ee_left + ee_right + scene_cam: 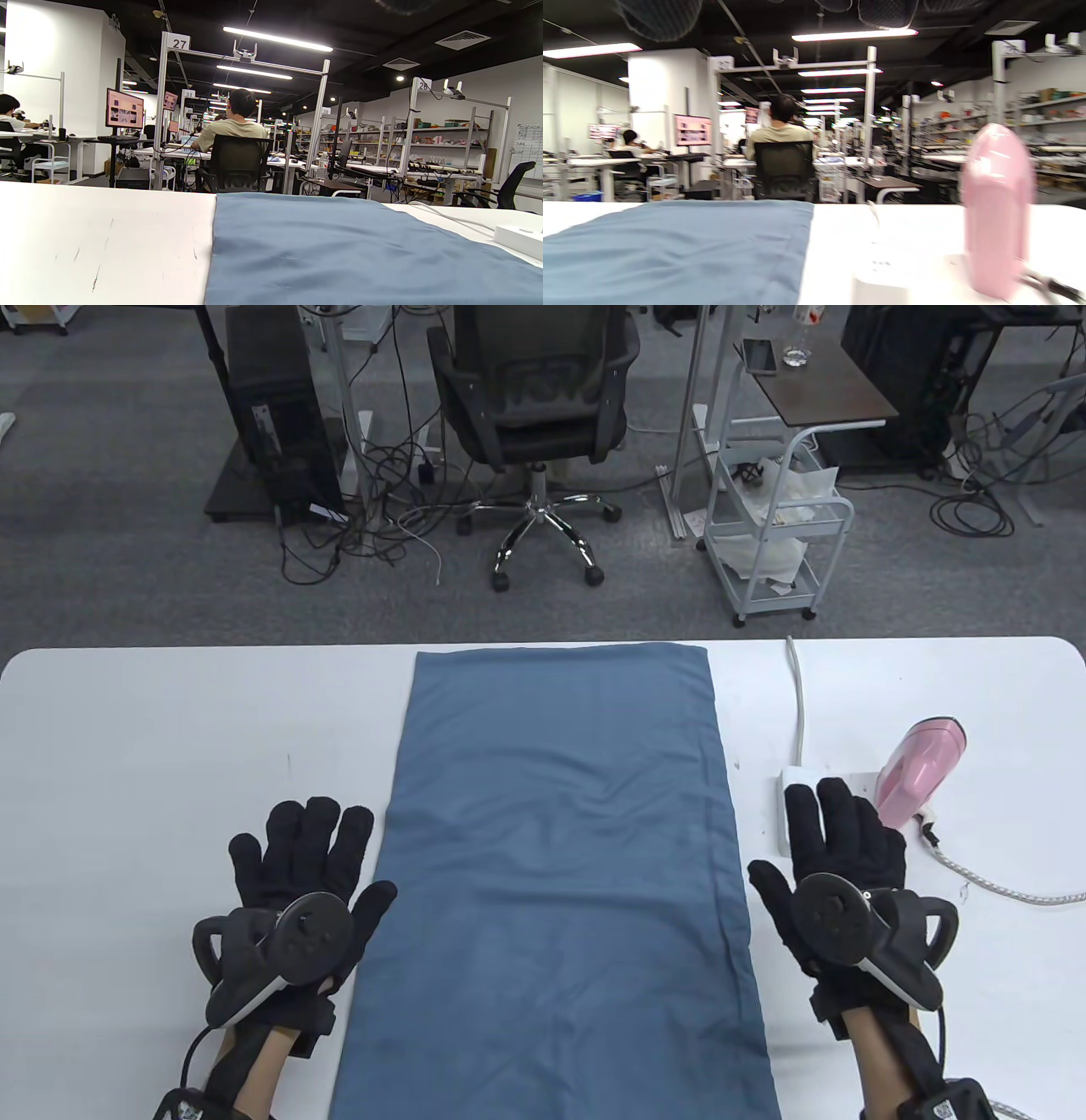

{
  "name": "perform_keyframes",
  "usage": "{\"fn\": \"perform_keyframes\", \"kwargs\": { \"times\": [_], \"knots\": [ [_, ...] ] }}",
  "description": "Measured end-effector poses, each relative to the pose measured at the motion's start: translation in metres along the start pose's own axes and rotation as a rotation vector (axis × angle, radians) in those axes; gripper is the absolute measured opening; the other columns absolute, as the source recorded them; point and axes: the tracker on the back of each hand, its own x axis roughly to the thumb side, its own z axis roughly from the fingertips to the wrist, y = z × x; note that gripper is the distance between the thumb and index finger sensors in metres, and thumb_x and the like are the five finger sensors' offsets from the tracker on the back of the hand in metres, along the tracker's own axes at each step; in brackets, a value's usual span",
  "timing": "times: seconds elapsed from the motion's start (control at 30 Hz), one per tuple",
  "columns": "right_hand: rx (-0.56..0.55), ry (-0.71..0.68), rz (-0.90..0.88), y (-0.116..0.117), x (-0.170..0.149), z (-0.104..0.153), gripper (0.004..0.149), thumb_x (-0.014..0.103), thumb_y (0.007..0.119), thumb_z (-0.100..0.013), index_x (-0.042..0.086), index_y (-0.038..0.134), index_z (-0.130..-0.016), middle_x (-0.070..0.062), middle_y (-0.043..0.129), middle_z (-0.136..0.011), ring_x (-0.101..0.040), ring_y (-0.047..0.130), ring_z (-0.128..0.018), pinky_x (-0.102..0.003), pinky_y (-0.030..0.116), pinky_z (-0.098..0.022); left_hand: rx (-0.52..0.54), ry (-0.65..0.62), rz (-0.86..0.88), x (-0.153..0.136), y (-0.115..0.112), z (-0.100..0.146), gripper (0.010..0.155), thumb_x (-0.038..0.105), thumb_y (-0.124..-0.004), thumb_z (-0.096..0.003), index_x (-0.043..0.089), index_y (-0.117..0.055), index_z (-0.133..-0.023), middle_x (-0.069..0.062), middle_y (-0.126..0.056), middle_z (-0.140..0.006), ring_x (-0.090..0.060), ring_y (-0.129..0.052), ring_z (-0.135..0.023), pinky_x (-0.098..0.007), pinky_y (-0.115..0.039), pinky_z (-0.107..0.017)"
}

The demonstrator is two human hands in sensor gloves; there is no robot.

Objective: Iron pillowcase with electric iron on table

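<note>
Pillowcase (560, 865), blue and lightly creased, lies flat lengthwise down the middle of the white counter (170, 746), reaching from its far edge to the near one. The left hand (301, 882) rests palm down on the counter just beside the pillowcase's left edge, fingers (318, 827) spread and holding nothing. The right hand (836, 857) rests flat on the opposite side, fingers (840, 806) spread and empty, their tips over a white power strip (793, 780). The pink iron (920, 768) stands upright on its heel just beyond the right hand, near the strip, its braided cord (993, 882) trailing off to the right.
</note>
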Motion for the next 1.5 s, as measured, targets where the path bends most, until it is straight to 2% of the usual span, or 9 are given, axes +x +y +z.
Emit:
{"fn": "perform_keyframes", "kwargs": {
  "times": [0.1, 0.27, 0.4, 0.47, 0.77, 1.0, 1.13, 1.37, 1.5],
  "knots": [
    [0.045, 0.103, 0.019, 0.005, -0.019, -0.003, 0.080, 0.053, 0.064, -0.054, 0.016, 0.025, -0.113, -0.022, 0.044, -0.118, -0.053, 0.058, -0.096, -0.068, 0.053, -0.070, 0.004, -0.004, -0.005, 0.002, 0.002, 0.000, 0.076, 0.062, -0.057, -0.0515, 0.035, -0.022, -0.114, -0.007, -0.021, -0.124, -0.042, -0.018, -0.115, -0.073, -0.020, -0.076],
    [0.214, 0.210, 0.130, 0.040, -0.044, -0.008, 0.077, 0.052, 0.066, -0.053, 0.016, 0.034, -0.112, -0.019, 0.070, -0.106, -0.046, 0.077, -0.085, -0.062, 0.065, -0.065, 0.011, -0.003, 0.000, 0.001, 0.003, 0.000, 0.076, 0.062, -0.057, -0.0516, 0.035, -0.022, -0.114, -0.008, -0.022, -0.124, -0.042, -0.018, -0.115, -0.073, -0.020, -0.076],
    [0.426, 0.227, 0.247, 0.083, -0.054, -0.010, 0.074, 0.052, 0.067, -0.053, 0.021, 0.034, -0.112, -0.017, 0.075, -0.103, -0.042, 0.082, -0.081, -0.060, 0.070, -0.063, -0.003, 0.005, 0.008, -0.002, 0.003, -0.001, 0.076, 0.062, -0.057, -0.0517, 0.035, -0.022, -0.114, -0.008, -0.022, -0.124, -0.043, -0.019, -0.115, -0.073, -0.020, -0.076],
    [0.477, 0.233, 0.279, 0.097, -0.056, -0.011, 0.074, 0.051, 0.067, -0.052, 0.025, 0.031, -0.112, -0.017, 0.075, -0.103, -0.042, 0.083, -0.081, -0.060, 0.070, -0.063, -0.005, 0.005, 0.010, -0.002, 0.003, -0.001, 0.076, 0.062, -0.057, -0.0517, 0.035, -0.023, -0.114, -0.008, -0.022, -0.124, -0.043, -0.019, -0.115, -0.073, -0.020, -0.076],
    [0.546, 0.205, 0.330, 0.133, -0.056, -0.016, 0.075, 0.047, 0.071, -0.052, 0.031, 0.026, -0.109, -0.011, 0.077, -0.100, -0.035, 0.086, -0.077, -0.054, 0.074, -0.061, -0.012, 0.002, 0.008, -0.001, 0.002, 0.000, 0.076, 0.062, -0.057, -0.0517, 0.035, -0.023, -0.114, -0.008, -0.023, -0.124, -0.043, -0.020, -0.115, -0.073, -0.021, -0.076],
    [0.450, 0.181, 0.401, 0.141, -0.056, -0.015, 0.076, 0.037, 0.079, -0.050, 0.033, 0.030, -0.107, -0.004, 0.081, -0.092, -0.026, 0.090, -0.072, -0.050, 0.077, -0.060, -0.018, 0.007, 0.015, -0.002, 0.002, -0.001, 0.076, 0.062, -0.057, -0.0517, 0.036, -0.023, -0.114, -0.008, -0.022, -0.124, -0.042, -0.019, -0.115, -0.073, -0.021, -0.077],
    [0.416, 0.196, 0.354, 0.135, -0.058, -0.018, 0.072, 0.036, 0.078, -0.049, 0.032, 0.035, -0.107, -0.002, 0.086, -0.087, -0.023, 0.093, -0.067, -0.047, 0.080, -0.058, -0.014, 0.002, 0.018, -0.001, 0.003, 0.000, 0.076, 0.062, -0.057, -0.0517, 0.035, -0.023, -0.114, -0.008, -0.022, -0.124, -0.042, -0.019, -0.115, -0.073, -0.021, -0.077],
    [0.283, 0.291, -0.046, 0.097, -0.066, -0.036, 0.066, 0.033, 0.074, -0.052, 0.030, 0.038, -0.108, -0.006, 0.089, -0.085, -0.024, 0.095, -0.064, -0.048, 0.081, -0.056, -0.018, 0.004, 0.016, -0.001, 0.003, -0.001, 0.076, 0.062, -0.057, -0.0517, 0.035, -0.023, -0.114, -0.008, -0.022, -0.123, -0.042, -0.019, -0.115, -0.073, -0.022, -0.077],
    [0.251, 0.361, -0.289, 0.096, -0.070, -0.048, 0.062, 0.032, 0.070, -0.053, 0.028, 0.041, -0.108, -0.009, 0.091, -0.082, -0.024, 0.098, -0.060, -0.048, 0.084, -0.052, -0.023, 0.007, 0.013, -0.001, 0.003, -0.001, 0.076, 0.062, -0.057, -0.0517, 0.035, -0.023, -0.114, -0.008, -0.022, -0.124, -0.042, -0.019, -0.115, -0.073, -0.022, -0.077]
  ]
}}
